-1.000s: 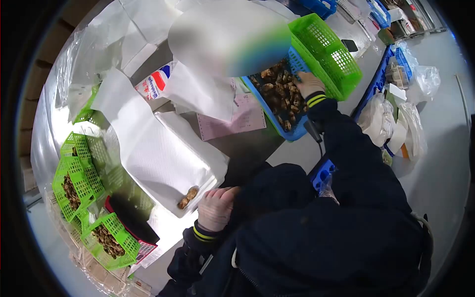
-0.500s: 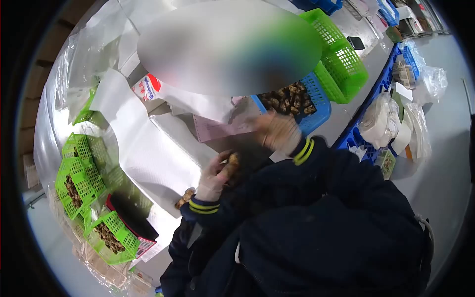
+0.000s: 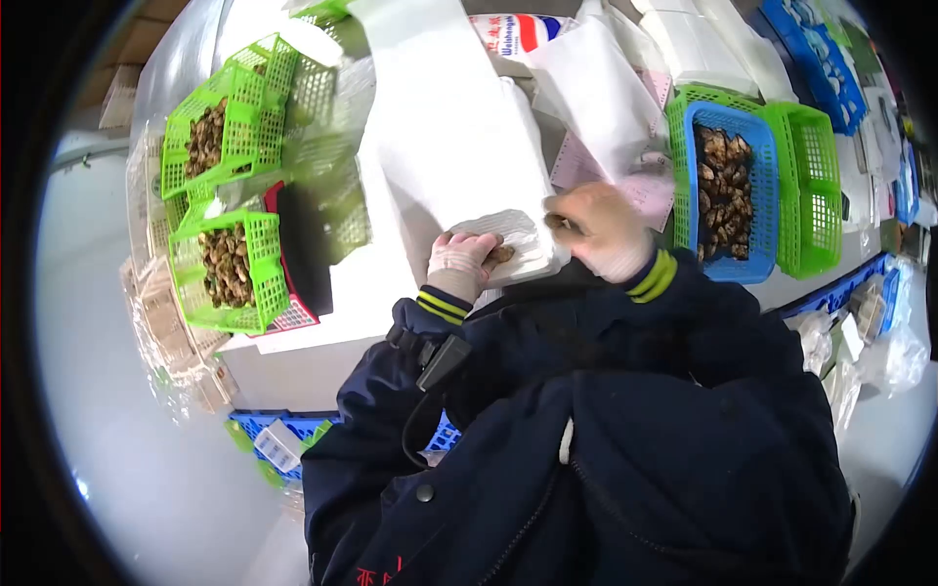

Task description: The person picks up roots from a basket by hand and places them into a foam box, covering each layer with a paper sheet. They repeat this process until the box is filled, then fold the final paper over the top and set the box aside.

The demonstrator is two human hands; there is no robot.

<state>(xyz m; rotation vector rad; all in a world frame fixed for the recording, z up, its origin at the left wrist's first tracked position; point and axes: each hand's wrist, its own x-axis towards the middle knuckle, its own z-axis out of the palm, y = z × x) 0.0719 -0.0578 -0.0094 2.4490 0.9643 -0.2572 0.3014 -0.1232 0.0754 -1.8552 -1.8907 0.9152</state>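
My left hand [image 3: 465, 260] rests at the near edge of a stack of white paper sheets [image 3: 469, 127], its fingers closed round a small brown lumpy piece [image 3: 500, 256]. To its right, my right hand [image 3: 598, 232] is blurred by motion over the right edge of the stack. Its fingers are bent together around something dark and small that I cannot make out. A blue basket [image 3: 763, 210] further right holds many dark brown lumpy pieces [image 3: 723, 190].
Green baskets [image 3: 269, 103] with brown pieces stand at the left, beside a black and red object [image 3: 301, 314]. Pink printed sheets [image 3: 645, 195] lie right of the stack. Another green basket [image 3: 826, 190] stands at the right, and a blue tray [image 3: 816, 68] lies behind it.
The view has swung to the right and down. My right hand has moved away from beside the blue basket toward my left hand, over the white sheets.
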